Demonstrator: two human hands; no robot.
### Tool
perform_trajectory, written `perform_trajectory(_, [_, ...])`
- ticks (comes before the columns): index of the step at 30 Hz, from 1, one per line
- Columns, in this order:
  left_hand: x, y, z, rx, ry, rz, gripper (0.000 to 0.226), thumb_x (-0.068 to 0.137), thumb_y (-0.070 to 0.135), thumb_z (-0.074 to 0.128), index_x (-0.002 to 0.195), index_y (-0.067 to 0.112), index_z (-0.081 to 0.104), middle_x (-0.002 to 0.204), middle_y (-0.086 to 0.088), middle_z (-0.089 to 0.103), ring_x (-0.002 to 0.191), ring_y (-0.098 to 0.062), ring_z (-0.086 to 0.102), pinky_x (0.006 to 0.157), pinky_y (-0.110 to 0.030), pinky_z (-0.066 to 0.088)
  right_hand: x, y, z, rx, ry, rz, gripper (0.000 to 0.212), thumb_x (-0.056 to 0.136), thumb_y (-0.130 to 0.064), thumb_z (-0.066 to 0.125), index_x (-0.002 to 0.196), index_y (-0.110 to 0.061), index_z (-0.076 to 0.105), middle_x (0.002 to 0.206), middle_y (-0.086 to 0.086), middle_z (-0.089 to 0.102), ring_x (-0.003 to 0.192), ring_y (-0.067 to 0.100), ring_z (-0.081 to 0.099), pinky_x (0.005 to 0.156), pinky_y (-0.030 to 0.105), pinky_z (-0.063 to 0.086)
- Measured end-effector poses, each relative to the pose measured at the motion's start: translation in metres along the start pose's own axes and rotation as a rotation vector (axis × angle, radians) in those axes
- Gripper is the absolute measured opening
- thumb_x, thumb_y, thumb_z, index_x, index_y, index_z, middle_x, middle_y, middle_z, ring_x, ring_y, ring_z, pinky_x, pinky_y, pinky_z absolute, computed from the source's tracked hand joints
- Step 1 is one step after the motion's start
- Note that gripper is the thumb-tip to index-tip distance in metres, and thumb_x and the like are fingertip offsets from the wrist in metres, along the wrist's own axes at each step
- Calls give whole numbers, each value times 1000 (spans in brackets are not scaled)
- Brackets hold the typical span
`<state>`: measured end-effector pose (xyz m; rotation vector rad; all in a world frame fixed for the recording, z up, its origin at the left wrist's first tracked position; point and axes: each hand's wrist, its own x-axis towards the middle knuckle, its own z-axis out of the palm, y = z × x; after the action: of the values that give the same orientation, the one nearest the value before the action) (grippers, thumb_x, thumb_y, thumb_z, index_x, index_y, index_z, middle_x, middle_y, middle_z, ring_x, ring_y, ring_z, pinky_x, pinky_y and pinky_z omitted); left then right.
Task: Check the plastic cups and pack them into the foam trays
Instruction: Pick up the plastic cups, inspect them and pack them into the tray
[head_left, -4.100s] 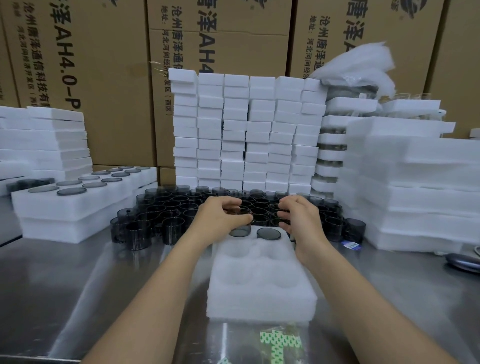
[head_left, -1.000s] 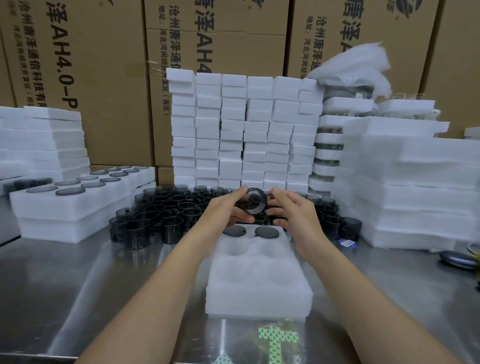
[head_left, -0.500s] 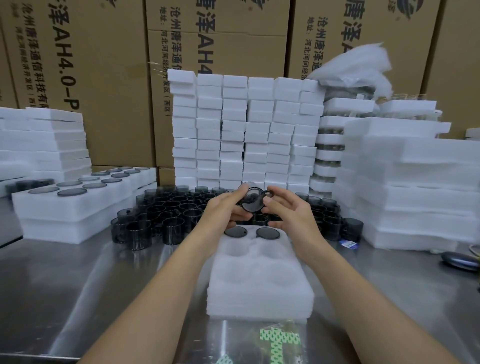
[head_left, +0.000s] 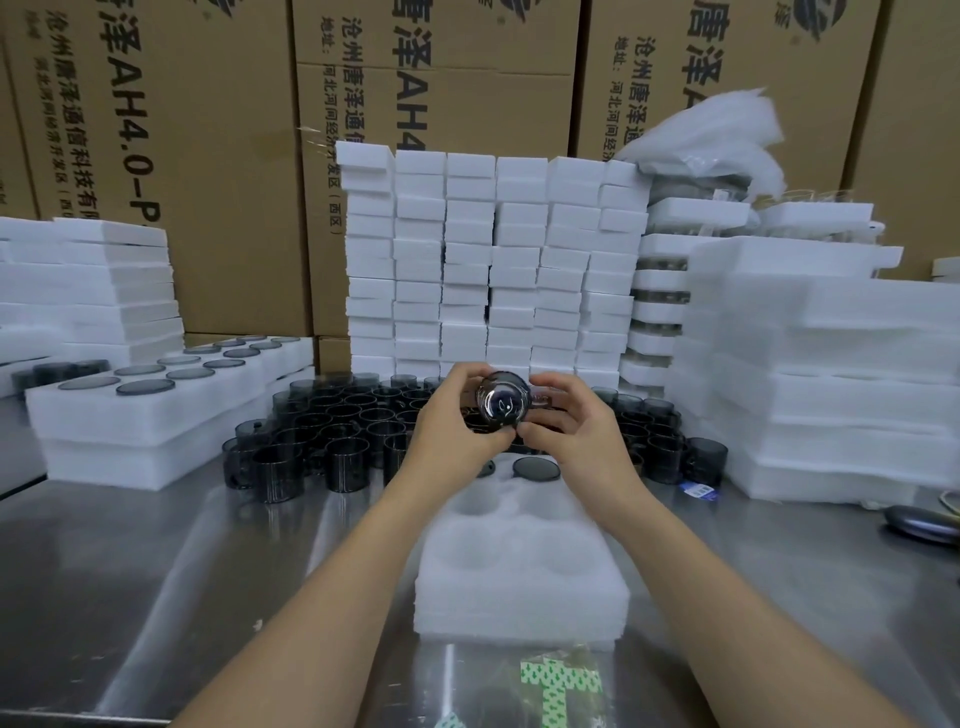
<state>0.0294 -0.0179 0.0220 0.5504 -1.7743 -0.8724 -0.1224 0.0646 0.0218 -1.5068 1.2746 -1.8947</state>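
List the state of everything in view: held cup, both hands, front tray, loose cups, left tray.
Held cup: above the front tray, tipped on its side, one end facing the camera.
Left hand: fingers curled round the cup.
Right hand: fingers pinching the cup.
Front foam tray: two far pockets filled, nearer pockets empty.
Loose cups: upright, clustered on the table behind the tray.
Left foam tray: visible pockets all filled.

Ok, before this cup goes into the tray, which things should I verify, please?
1. Cup held by left hand and right hand: ok.
2. Cup free of cracks: cannot tell.
3. Foam tray has empty pockets left: ok.
4. Packed cup in the far row sits flush: ok.
5. Foam tray lies flat on the steel table: ok.
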Motion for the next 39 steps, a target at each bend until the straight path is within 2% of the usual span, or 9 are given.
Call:
perform_trajectory(6, [0, -3, 2, 114, 68, 135, 59, 78, 18, 92, 117, 46, 59, 120, 19, 67, 111, -2, 66, 95, -27, 53, -1, -3, 2, 15, 2, 49, 42, 93, 8, 74, 126, -17, 70, 118, 8, 75, 97, 16, 76, 75, 24, 60])
perform_trajectory(11, [2, 6, -1, -67, 71, 32, 40, 81, 38, 90, 116, 27, 73, 114, 10, 76, 111, -7, 69, 98, -26, 51, 1, -11, -2, 195, -10, 237, 25, 102, -25, 71, 127, -21, 73, 118, 4, 80, 107, 21, 78, 81, 32, 62])
perform_trajectory(15, [1, 16, -4, -277, -17, -94, 33, 85, 42, 85, 106, 18, 81, 103, 1, 83, 102, -9, 76, 90, -22, 54, -1, -21, 2, 234, -146, 400, 56, 92, -57, 67, 124, -12, 76, 117, 13, 80, 103, 24, 79, 74, 28, 62])
perform_trajectory(17, [-1, 19, -5, -289, -72, -128, 23, 92, 38, 84, 107, 20, 83, 105, 0, 83, 99, -5, 75, 83, -18, 55, -1, -22, 2, 257, -208, 459, 65, 93, -62, 65, 126, -7, 73, 118, 15, 79, 104, 27, 79, 75, 29, 63])
perform_trajectory(21, [-4, 23, -3, -347, -157, -195, 26, 98, 38, 77, 115, 19, 82, 114, -5, 82, 108, -18, 77, 94, -34, 61, -3, -27, 1, 447, -265, 529, 61, 97, -54, 68, 129, -2, 69, 125, 19, 77, 113, 28, 77, 78, 30, 64])
perform_trajectory(26, [-2, 25, -8, -483, -142, -251, 44, 93, 60, 72, 116, 23, 83, 119, -1, 81, 115, -16, 75, 90, -32, 57, -8, -25, 10, 469, -184, 411, 41, 89, -31, 85, 118, -7, 68, 118, 16, 77, 114, 31, 77, 81, 27, 62])
perform_trajectory(29, [0, 23, -12, -571, -120, -270, 39, 96, 60, 70, 113, 29, 85, 123, -3, 80, 121, -20, 74, 101, -40, 55, -12, -24, 16, 431, -164, 375, 54, 86, -17, 88, 132, -8, 60, 117, 19, 78, 110, 31, 77, 82, 28, 61])
perform_trajectory(35, [0, 23, -14, -583, -92, -234, 42, 94, 67, 70, 114, 33, 84, 123, -5, 81, 121, -23, 74, 92, -33, 56, -11, -33, 13, 712, -295, 539, 55, 97, -21, 69, 146, 0, 57, 138, 34, 64, 117, 44, 72, 90, 38, 65])
perform_trajectory(39, [-1, 26, -14, -597, -112, -246, 39, 95, 63, 68, 114, 33, 84, 124, -7, 80, 121, -24, 74, 96, -36, 55, -11, -33, 13, 749, -248, 591, 55, 97, -27, 65, 141, 5, 59, 130, 33, 69, 110, 43, 75, 89, 37, 66])
